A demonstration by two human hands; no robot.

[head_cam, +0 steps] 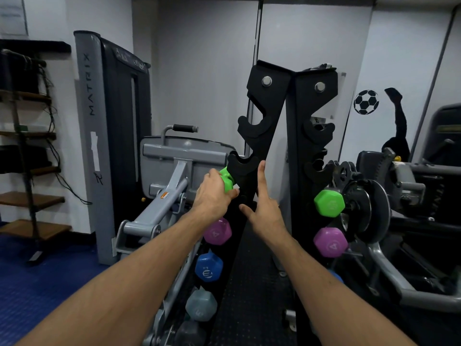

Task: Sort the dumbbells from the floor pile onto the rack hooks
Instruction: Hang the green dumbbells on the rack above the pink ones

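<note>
A black dumbbell rack with notched hooks stands in the middle. My left hand grips the near end of a green dumbbell at a hook on the rack's left upright; its other green end shows on the right side. My right hand is flat and open against the left upright, fingers spread, holding nothing. Below hang a purple dumbbell, a blue one and a pale grey-blue one. The purple one's far end shows at the right.
A grey Matrix weight machine stands close on the left, its arm reaching toward the rack. Another machine with plates sits on the right. Wooden shelves line the far left wall. The upper rack hooks hold nothing.
</note>
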